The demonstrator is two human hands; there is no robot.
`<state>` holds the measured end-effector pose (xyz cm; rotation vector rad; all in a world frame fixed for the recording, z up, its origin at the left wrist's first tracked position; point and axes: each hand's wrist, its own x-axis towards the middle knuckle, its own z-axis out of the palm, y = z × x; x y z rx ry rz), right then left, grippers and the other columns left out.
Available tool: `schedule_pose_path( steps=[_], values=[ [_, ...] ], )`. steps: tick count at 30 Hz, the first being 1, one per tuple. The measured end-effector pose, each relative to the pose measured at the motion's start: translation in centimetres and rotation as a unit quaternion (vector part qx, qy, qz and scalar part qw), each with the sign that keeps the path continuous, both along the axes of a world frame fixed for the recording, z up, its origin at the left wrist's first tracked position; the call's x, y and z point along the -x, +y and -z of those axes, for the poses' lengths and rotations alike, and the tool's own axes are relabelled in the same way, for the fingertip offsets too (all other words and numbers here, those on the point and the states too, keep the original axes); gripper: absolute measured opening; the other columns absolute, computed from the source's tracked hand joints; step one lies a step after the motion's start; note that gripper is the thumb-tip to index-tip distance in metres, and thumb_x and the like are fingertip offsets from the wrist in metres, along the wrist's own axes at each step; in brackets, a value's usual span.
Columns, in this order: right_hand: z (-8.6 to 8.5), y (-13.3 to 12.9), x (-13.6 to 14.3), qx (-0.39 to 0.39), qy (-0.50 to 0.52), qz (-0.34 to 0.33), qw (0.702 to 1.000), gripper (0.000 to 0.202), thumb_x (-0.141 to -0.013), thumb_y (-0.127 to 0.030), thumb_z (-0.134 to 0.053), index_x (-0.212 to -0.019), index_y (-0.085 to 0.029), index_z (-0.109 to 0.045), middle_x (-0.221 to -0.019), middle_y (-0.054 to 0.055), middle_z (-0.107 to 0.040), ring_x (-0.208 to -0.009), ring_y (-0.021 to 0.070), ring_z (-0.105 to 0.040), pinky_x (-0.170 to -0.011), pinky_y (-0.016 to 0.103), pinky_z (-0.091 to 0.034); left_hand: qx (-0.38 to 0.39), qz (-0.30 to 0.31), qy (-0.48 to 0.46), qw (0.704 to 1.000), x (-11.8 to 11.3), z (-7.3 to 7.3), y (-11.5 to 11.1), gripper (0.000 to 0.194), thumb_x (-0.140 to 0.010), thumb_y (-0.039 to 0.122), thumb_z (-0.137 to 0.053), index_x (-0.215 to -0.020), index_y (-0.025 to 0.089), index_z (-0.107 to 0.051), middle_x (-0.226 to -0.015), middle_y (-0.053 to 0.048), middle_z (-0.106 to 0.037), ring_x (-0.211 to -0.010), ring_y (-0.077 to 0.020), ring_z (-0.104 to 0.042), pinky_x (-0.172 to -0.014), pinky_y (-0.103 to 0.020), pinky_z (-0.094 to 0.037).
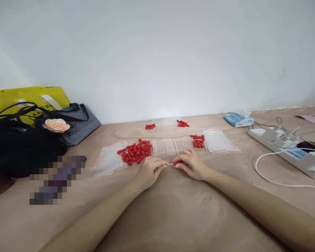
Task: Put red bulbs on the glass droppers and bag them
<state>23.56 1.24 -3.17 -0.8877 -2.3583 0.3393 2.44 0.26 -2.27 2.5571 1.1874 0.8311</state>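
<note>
My left hand [151,170] pinches one end of a thin clear dropper tube [170,164]. Between the fingers of my right hand [193,165] is a red rubber dropper bulb [177,163], in line with the tube and meeting its other end. How far the tube reaches into the bulb is hidden. Just beyond both hands lies a row of clear dropper tubes [170,146], side by side. A heap of red bulbs [135,151] is left of that row, and a smaller group of bulbs [198,141] sits at its right end.
Clear plastic bags lie left [105,161] and right [220,141] of the tubes. More tubes and bulbs [183,123] are near the wall. On the right are a tissue pack [238,119] and a power strip [286,150] with cables; bags [80,122] and a pixelated object [59,180] are left.
</note>
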Motion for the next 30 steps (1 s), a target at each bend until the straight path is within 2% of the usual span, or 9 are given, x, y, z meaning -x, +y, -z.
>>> schedule_pose_path(
  steps=[6,11,21,30],
  values=[
    [-0.2,0.0,0.0,-0.01,0.014,-0.035,0.999,0.014,-0.086,-0.028,-0.047,-0.087,-0.021,-0.059,-0.077,0.0,-0.064,-0.076,0.0138,-0.051,-0.08,0.034,-0.029,-0.026,0.025,0.012,0.999,0.0,-0.1,-0.1,0.021,-0.085,0.025,-0.044,-0.083,0.02,-0.065,-0.075,-0.001,-0.068,-0.07,-0.0144,-0.059,-0.071,-0.029,-0.038],
    [-0.2,-0.2,0.0,-0.025,0.027,-0.049,0.998,0.015,-0.086,-0.028,-0.046,-0.084,-0.02,-0.059,-0.074,0.001,-0.064,-0.074,0.0138,-0.051,-0.078,0.032,-0.031,-0.034,0.022,0.014,0.999,-0.3,-0.2,-0.3,0.023,-0.086,0.025,-0.043,-0.081,0.02,-0.065,-0.072,-0.001,-0.067,-0.067,-0.0136,-0.059,-0.07,-0.028,-0.038],
    [0.3,0.0,0.1,-0.152,-0.017,-0.055,0.987,0.023,-0.088,-0.03,-0.043,-0.083,-0.017,-0.061,-0.068,0.003,-0.06,-0.07,0.0141,-0.048,-0.079,0.032,-0.031,-0.091,0.048,0.029,0.994,-0.6,0.4,-0.4,0.022,-0.086,0.021,-0.042,-0.08,0.018,-0.063,-0.067,-0.001,-0.065,-0.064,-0.0127,-0.057,-0.069,-0.03,-0.034],
    [0.1,0.0,0.9,-0.16,-0.028,-0.026,0.986,0.024,-0.087,-0.028,-0.042,-0.077,-0.015,-0.059,-0.065,0.004,-0.057,-0.068,0.0151,-0.046,-0.072,0.031,-0.033,-0.142,0.041,0.032,0.989,-0.8,1.0,0.1,0.02,-0.085,0.019,-0.044,-0.08,0.017,-0.063,-0.067,-0.001,-0.064,-0.064,-0.0134,-0.054,-0.067,-0.03,-0.033]
  ],
)
